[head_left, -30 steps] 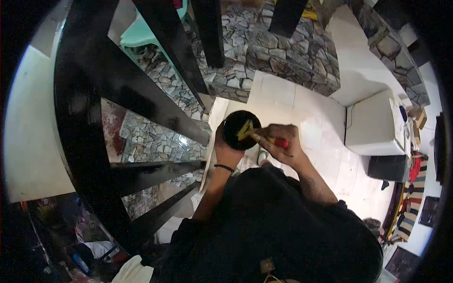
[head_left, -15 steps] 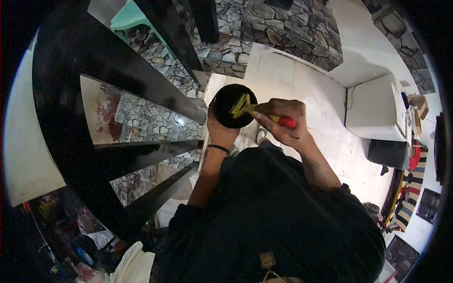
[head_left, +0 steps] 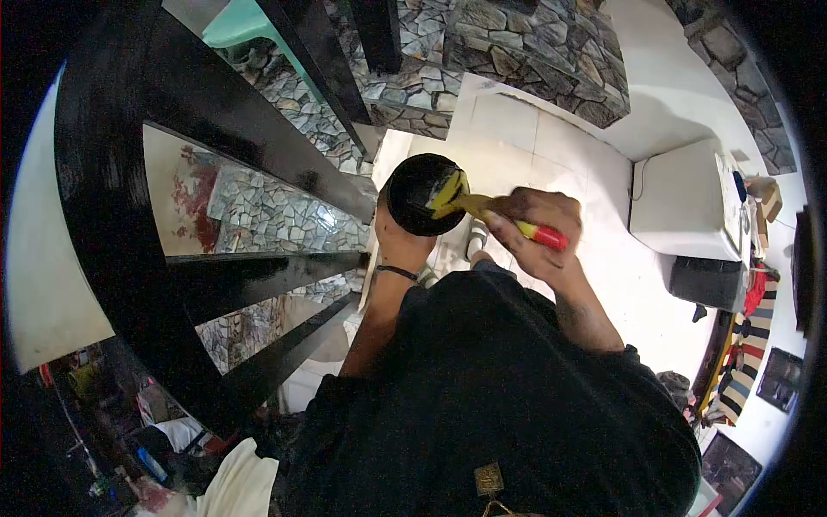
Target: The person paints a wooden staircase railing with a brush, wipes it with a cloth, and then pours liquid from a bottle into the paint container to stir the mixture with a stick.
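A round black container [head_left: 412, 207] is held in my left hand [head_left: 401, 244], whose fingers go round its left and lower side. Dark, glossy stuff fills its inside, with a yellowish streak on it. My right hand [head_left: 538, 226] is closed on a brush [head_left: 543, 234] with a yellow shaft and a red handle end. The brush's tip reaches over the right part of the container's opening; whether it touches the inside is hard to tell.
Black railing bars [head_left: 258, 276] fan out at the left. A green plastic chair [head_left: 237, 26] stands beyond them. Stone-patterned steps [head_left: 543, 60] rise at the top. At the right stands a white appliance [head_left: 685, 202]. Pale tiles [head_left: 603, 276] cover the floor.
The view has shifted, and the container sits slightly higher and further left. My right hand has moved right and drawn the brush partly back from the container.
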A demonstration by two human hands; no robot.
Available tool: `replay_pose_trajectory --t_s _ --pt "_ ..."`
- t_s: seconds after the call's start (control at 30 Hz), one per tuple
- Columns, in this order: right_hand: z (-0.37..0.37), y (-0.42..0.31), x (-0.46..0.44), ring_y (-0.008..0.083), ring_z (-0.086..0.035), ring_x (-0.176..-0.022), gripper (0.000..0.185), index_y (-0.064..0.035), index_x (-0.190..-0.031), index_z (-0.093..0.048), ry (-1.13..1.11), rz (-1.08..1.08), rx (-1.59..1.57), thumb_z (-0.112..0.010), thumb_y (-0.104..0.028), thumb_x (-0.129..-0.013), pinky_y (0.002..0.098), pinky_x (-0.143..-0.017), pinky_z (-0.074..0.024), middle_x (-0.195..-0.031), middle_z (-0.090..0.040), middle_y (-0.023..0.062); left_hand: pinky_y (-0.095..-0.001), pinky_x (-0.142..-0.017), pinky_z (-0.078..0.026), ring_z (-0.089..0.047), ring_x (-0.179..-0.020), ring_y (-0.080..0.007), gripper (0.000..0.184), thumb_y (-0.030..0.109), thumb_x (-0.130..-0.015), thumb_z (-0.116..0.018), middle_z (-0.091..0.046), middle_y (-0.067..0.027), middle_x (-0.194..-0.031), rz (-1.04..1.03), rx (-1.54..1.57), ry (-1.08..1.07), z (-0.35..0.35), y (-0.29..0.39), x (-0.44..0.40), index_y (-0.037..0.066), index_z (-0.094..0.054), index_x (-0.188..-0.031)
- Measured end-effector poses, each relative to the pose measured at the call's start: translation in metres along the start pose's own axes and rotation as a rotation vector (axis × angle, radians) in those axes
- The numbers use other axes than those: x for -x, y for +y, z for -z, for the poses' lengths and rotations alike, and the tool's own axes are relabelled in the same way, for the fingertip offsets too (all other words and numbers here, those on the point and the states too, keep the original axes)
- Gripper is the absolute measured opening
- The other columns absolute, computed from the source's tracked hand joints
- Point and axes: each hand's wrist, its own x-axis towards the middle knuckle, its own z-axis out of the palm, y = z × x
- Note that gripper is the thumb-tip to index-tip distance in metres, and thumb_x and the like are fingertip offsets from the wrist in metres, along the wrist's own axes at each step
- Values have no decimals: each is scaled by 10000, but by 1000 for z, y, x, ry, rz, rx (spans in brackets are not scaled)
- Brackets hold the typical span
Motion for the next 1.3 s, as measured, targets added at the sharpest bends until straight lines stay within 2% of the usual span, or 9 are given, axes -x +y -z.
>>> replay_pose_trajectory --t_s 0.03,0.23,0.57,0.63,0.7,0.9,1.0,1.13,1.3 --pt "-4 14 10 190 -639 -567 148 30 -826 -680 130 150 61 -721 -104 -777 271 -514 -483 -713 -668 118 -388 -873 -460 -587 -991 -343 664 202 -618 -803 -597 -196 -1049 27 14 -1 1 -1 1 -45 -491 -1150" --pt "-3 10 8 213 -641 -578 121 7 -812 -678 -93 -194 -22 -712 -107 -788 290 -560 -493 -708 -665 117 -378 -866 -472 -594 -997 -339 693 201 -612 -815 -598 -196 -1059 16 -43 2 -3 -9 6 -48 -482 -1167" --pt "4 -1 4 200 -655 -601 96 39 -771 -677 54 38 -60 -707 -52 -767 267 -548 -500 -723 -677 127 -387 -871 -466 -577 -1011 -360 602 225 -656 -777 -590 -213 -1085 -46 -106 6 2 -6 -3 -28 -536 -1146" --pt "2 -5 2 207 -660 -610 116 34 -759 -675 -70 -208 -64 -702 -74 -790 274 -566 -505 -719 -673 146 -396 -869 -465 -577 -1009 -362 589 212 -659 -770 -587 -210 -1095 -89 -129 14 7 4 -5 -24 -536 -1144" --pt "-10 5 2 210 -657 -614 113 32 -775 -675 -81 -219 -60 -696 -77 -797 273 -581 -506 -714 -666 146 -395 -869 -465 -577 -1011 -360 585 207 -658 -769 -586 -211 -1093 -64 -89 38 7 8 -4 -24 -534 -1142" --pt "-3 2 0 188 -633 -556 139 44 -770 -677 45 -36 -58 -685 -93 -794 284 -511 -499 -694 -670 136 -381 -846 -474 -590 -990 -356 571 204 -655 -769 -605 -205 -1048 55 61 38 10 7 -7 -26 -538 -1123" --pt "2 11 10 183 -632 -543 159 59 -784 -673 82 3 -119 -677 -97 -812 283 -503 -505 -708 -669 149 -379 -843 -473 -593 -984 -353 549 217 -668 -761 -607 -205 -1054 -80 -83 95 14 6 -11 -29 -547 -1109" --pt "-7 8 5 194 -667 -671 127 29 -824 -685 -72 -315 -104 -683 -97 -813 278 -614 -511 -756 -678 138 -400 -863 -458 -583 -990 -364 503 215 -679 -746 -607 -209 -1052 -64 -37 48 7 2 -11 -25 -569 -1085" --pt "-6 16 6 153 -665 -696 145 50 -844 -678 54 -263 -141 -694 -87 -797 251 -642 -516 -786 -686 127 -416 -874 -454 -574 -1005 -376 525 226 -678 -753 -603 -221 -1052 -11 -21 56 6 7 -11 -36 -565 -1091"
